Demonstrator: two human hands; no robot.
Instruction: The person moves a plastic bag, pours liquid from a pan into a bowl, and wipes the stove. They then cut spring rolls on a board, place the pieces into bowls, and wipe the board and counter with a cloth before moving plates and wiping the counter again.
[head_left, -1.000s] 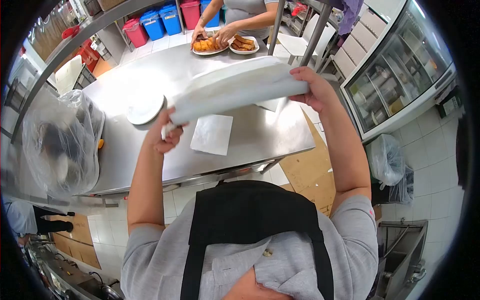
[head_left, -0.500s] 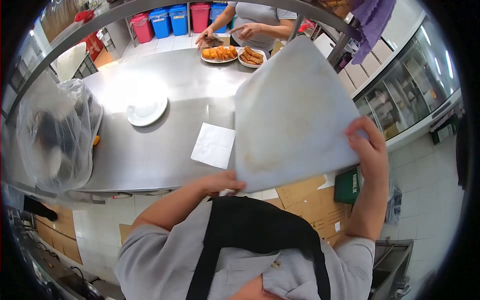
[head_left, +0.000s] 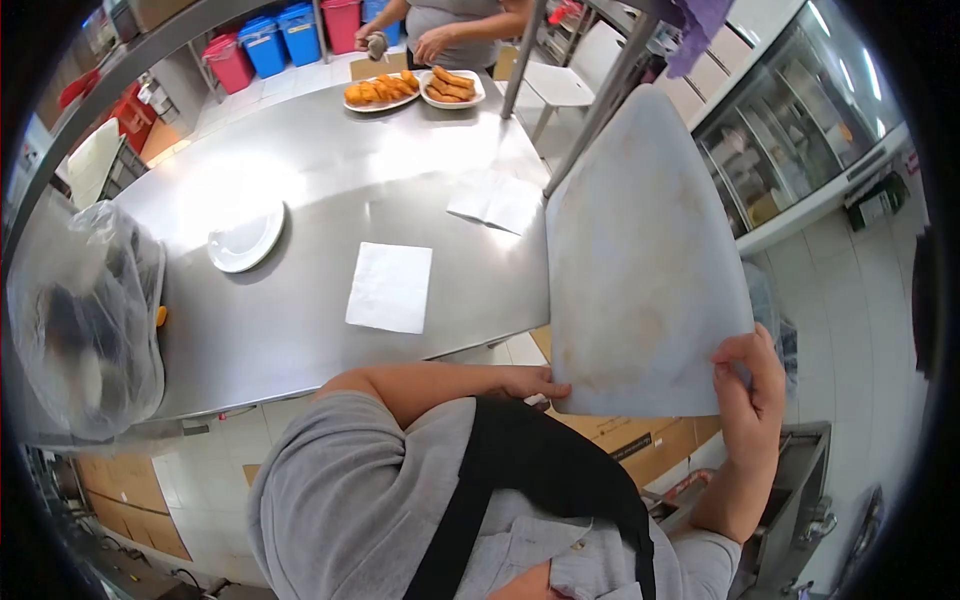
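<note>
A large white plastic cutting board (head_left: 650, 250) with brownish stains is held up tilted at the right end of the steel table. My left hand (head_left: 532, 383) pinches its lower left corner, and a small white bit shows at those fingers. On the lower right edge my right hand (head_left: 750, 385) grips with thumb and fingers. A square white napkin (head_left: 390, 287) lies flat on the table to the left of the board. Farther back, a creased white paper (head_left: 498, 203) rests close to the board's left edge.
The steel table (head_left: 300, 340) carries a white plate (head_left: 247, 238) and a plastic-wrapped appliance (head_left: 85, 320). Across it, a co-worker (head_left: 450, 30) stands behind two plates of fried food (head_left: 452, 88). A metal post (head_left: 600, 110) rises near the board. At right is a glass-door fridge (head_left: 800, 115).
The board has moved right and turned more edge-on, with both hands on it. A creased paper behind it has come into view. My viewpoint has turned to the right.
</note>
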